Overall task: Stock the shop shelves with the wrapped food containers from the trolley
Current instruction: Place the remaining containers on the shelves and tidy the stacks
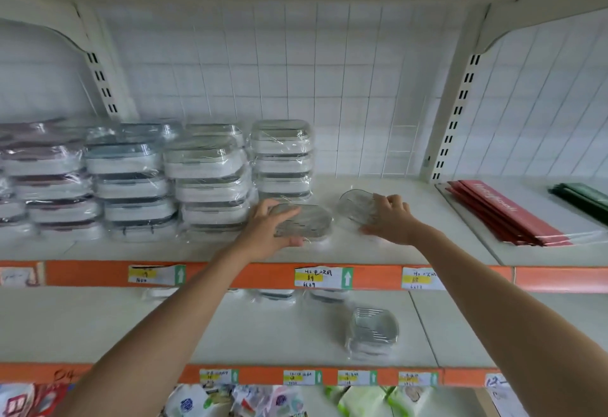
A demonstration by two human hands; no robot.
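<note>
Both my arms reach onto the upper white shelf (411, 252). My left hand (266, 229) grips a clear wrapped container (306, 220), fingers over its near-left edge and thumb under its front. My right hand (388, 215) holds a second clear wrapped container (357, 204) that sits tilted, fingers spread over its right side. Both containers lie in front of and to the right of the stacked wrapped containers (210, 183). The trolley is out of sight.
Several stacks of wrapped lidded boxes fill the shelf's left half. Red flat packs (506, 212) and green packs (582, 196) lie at the right. On the lower shelf sits a clear ribbed container stack (373, 331). Orange rails carry price labels (322, 278). Bagged goods (230, 400) lie below.
</note>
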